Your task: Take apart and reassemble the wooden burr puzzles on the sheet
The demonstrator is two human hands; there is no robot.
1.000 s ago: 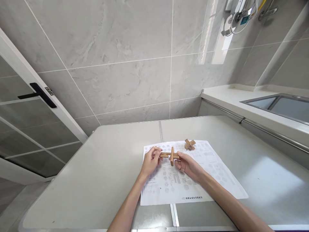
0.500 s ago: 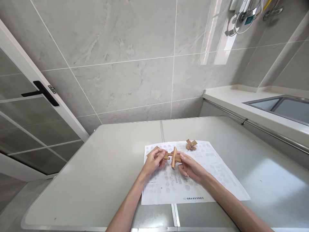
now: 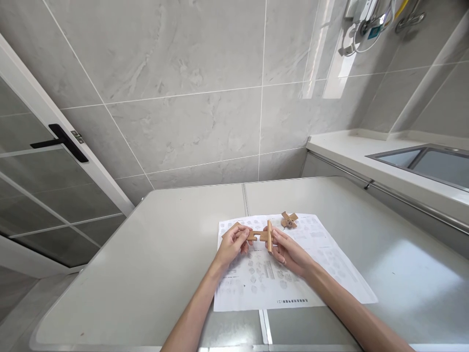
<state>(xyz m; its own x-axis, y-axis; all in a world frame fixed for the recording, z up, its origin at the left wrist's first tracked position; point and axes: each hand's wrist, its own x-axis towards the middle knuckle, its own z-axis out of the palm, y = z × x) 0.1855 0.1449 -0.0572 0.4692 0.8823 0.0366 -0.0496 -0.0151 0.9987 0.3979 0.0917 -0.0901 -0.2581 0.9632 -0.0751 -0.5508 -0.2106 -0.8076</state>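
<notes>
Between my hands, above the printed sheet (image 3: 256, 293), is a notched wooden puzzle piece (image 3: 262, 234) lying sideways. My left hand (image 3: 231, 244) pinches its left end, and some wood also shows behind those fingers. A second wooden puzzle piece (image 3: 270, 239), a narrow bar, stands across the right end of the notched one. My right hand (image 3: 291, 252) closes its thumb and fingers at this crossing; whether the two pieces are locked together I cannot tell. Beyond my right hand, a small cross-shaped cluster of wooden pieces (image 3: 289, 221) rests on the sheet.
The sheet lies on a pale folding table (image 3: 146, 274) with a seam down its middle. Behind is a grey tiled wall (image 3: 183, 132). A counter with a sink (image 3: 421, 161) is on the right, a glazed door with a black handle (image 3: 66, 142) on the left.
The crossing bar has shifted right along the notched piece, towards my right hand, and more of the notch shows. My left hand keeps its hold. The view has moved slightly.
</notes>
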